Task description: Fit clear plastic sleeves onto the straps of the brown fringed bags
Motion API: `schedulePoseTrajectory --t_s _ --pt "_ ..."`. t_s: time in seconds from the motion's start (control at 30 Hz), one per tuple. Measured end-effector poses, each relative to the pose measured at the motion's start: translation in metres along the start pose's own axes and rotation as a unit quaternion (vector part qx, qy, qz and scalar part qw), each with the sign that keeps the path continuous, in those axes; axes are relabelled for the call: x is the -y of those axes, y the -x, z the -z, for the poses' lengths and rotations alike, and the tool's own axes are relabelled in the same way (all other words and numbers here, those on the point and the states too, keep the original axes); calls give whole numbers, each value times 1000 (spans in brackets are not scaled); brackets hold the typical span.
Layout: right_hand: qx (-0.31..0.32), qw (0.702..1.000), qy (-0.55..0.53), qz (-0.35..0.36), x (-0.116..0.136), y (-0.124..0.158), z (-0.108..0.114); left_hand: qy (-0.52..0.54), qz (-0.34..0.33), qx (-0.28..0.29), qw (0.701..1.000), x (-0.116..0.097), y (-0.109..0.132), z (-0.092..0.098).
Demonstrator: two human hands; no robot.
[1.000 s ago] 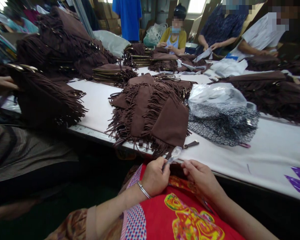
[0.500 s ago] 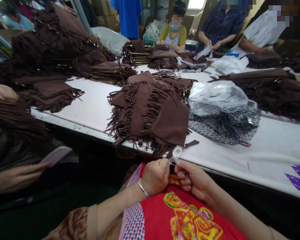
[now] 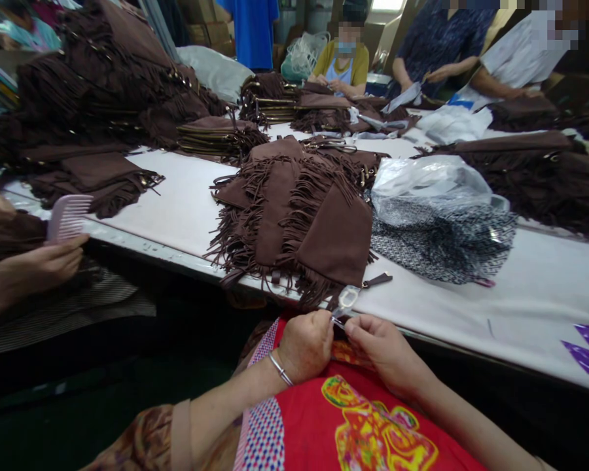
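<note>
A brown fringed bag (image 3: 294, 216) lies at the table's near edge, its lower fringe just above my hands. My left hand (image 3: 308, 347) is closed on a strap, at whose end a metal ring in clear wrap (image 3: 348, 298) sticks up. Close beside it, my right hand (image 3: 385, 347) pinches a thin piece at the strap, too small to name. A dark zipper pull (image 3: 377, 280) lies on the table right of the ring.
Brown fringed bags (image 3: 103, 91) are piled at the left. A clear plastic bag (image 3: 429, 183) sits on speckled cloth (image 3: 442, 242). At the left edge a person's hand holds a pink comb (image 3: 69, 217). Other people work across the white table (image 3: 171, 196).
The neighbour's comb has risen from below the table edge to the fringe at the left. My right fingers have drawn together; my left hand has hardly moved.
</note>
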State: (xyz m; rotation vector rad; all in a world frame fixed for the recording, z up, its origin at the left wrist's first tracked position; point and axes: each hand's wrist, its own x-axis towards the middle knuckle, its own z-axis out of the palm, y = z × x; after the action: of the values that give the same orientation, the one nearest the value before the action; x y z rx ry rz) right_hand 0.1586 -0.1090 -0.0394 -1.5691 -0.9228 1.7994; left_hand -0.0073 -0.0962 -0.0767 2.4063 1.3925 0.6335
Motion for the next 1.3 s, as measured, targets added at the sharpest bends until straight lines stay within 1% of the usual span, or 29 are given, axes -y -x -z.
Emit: schedulePoseTrajectory --t_s 0.07,0.13,0.23,0.4,0.53,0.73,0.83,0.93,1.0,1.07,1.1,1.17,1.23,1.3 --pt "-26 993 107 49 2 1 1 9 4 -3 1000 -1 0 -1" --pt "-48 976 192 93 5 2 2 22 8 -7 1000 -2 -1 -1" --pt "-71 955 254 134 7 2 3 47 16 -13 999 -3 -1 -2" --pt "-80 938 298 159 3 0 4 101 40 -18 994 -4 -3 -1" --pt "-100 918 334 189 -4 -4 5 167 87 -17 982 -6 -3 2" --pt "-122 892 372 226 -9 -7 4 292 180 25 939 -8 -5 3" --pt "-122 881 389 241 -8 -5 4 336 209 41 917 -9 -7 3" --pt "-120 885 365 264 -7 -1 9 359 224 49 905 -9 -9 4" --pt "-145 882 334 299 -7 0 15 367 234 49 899 -8 -9 5" --pt "-156 863 328 352 -8 1 22 368 241 49 897 -8 -9 6" --pt "-148 847 340 380 -8 0 25 365 240 48 898 -8 -9 6" --pt "-117 807 388 429 -7 -1 28 352 228 47 907 -8 -9 6" --pt "-96 767 445 452 -6 -3 28 328 209 42 920 -8 -9 6" --pt "-88 740 491 452 -2 -6 25 291 183 33 938 -8 -8 5"
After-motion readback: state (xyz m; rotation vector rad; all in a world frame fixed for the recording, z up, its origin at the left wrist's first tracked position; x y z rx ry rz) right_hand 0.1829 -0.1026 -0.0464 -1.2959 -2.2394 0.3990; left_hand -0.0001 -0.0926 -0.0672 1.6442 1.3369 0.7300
